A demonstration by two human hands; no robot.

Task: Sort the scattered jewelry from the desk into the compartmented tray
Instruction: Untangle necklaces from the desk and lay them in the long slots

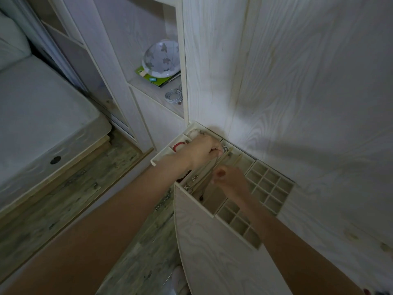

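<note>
Nearest us, the pale wood-grain worktop (212, 252) carries a cream compartmented tray (231, 216) that runs along its left edge toward the far left corner. The small square cells at the near and right parts of the tray (270, 186) show nothing inside that we can make out.

Our right hand (230, 179) hovers over the long middle compartments, fingers curled and thumb tucked against them; it seems to pinch something fine, but we cannot tell what, or whether it grasps anything at all. Just left of it, the long slots hold small jewelry (190, 184): pale beaded pieces and a dark chain, too small to name further.

Farther on, our left hand (204, 152) is over the far section of the tray, fingers bent down into a compartment and closed round a small silvery piece (224, 149). Beside the wrist a red bracelet (177, 146) lies in its own cell, and a light beaded piece (194, 133) lies in the farthest one.

Beyond the worktop's left edge, a shelf (153, 90) holds a patterned white bowl (161, 58) on a green booklet (153, 78) and a coiled white cable (174, 95).
</note>
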